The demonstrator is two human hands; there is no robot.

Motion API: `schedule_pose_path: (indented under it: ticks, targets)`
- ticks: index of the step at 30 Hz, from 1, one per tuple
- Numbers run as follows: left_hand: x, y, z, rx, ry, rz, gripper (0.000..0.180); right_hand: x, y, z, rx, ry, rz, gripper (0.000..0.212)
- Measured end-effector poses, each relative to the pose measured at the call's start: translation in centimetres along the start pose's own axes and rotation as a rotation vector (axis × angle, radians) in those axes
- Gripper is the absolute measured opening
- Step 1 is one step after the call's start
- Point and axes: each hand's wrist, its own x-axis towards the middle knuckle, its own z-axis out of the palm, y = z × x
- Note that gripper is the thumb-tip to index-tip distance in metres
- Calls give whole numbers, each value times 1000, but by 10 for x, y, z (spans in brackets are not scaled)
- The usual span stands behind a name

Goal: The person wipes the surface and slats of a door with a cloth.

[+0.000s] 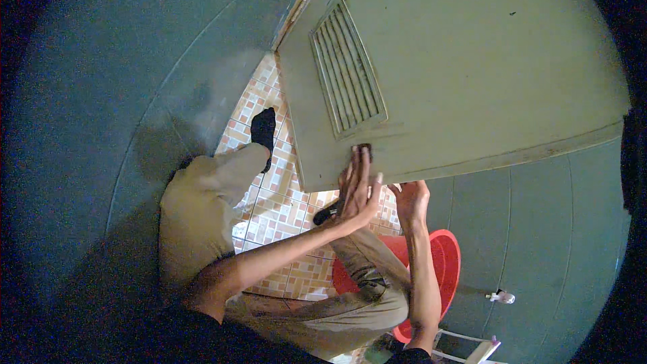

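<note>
Where the bare left hand [359,201] meets the flat, pale green door panel [485,67]: its fingers lie nearly straight and close together against the surface, the thumb standing apart to the right.
Small, dark brown, rounded piece [368,147]: right at the left fingertips; it may be a pad pressed to the door, but blur and the covering fingers leave that unsure.
Bare right hand [414,199]: to the right of the left fingers, at the panel's near edge, its fingers curled; I cannot tell whether they have hold of that edge.
Rectangular, slatted, pale green vent [347,71]: set in the door, beyond the left fingertips.
Round, red plastic tub [450,263]: below the right fingers, partly behind the right forearm.
White wall fitting [502,296]: well apart from the right fingers, lower right.
Orange-and-white mosaic-tiled floor [269,219]: left of the left fingers, beneath the door's edge.
</note>
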Motion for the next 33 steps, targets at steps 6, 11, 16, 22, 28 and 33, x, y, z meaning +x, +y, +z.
schedule_pose_path:
  ticks: [6, 11, 16, 22, 28, 33]
  targets:
    - [-4, 20, -2, -43, -37, 78, 78, -4, -8, 8, 17, -37, 65, 47]
    - [-5, 23, -11, -44, -73, 201, 77, -5, -4, 8, -42, -2, -4, 47]
    - [-2, -12, 0, -74, -8, -103, 76, -4, -5, 9, -26, -16, 35, 48]
    - [-4, 14, -4, -10, -59, 19, 80, -8, -4, 3, -34, 23, 64, 48]
    - [9, -23, 3, -128, 5, -202, 80, -6, -7, 22, 23, -7, 50, 49]
    - [1, 9, 3, -36, -34, -75, 80, -1, -4, -3, -14, -42, 57, 47]
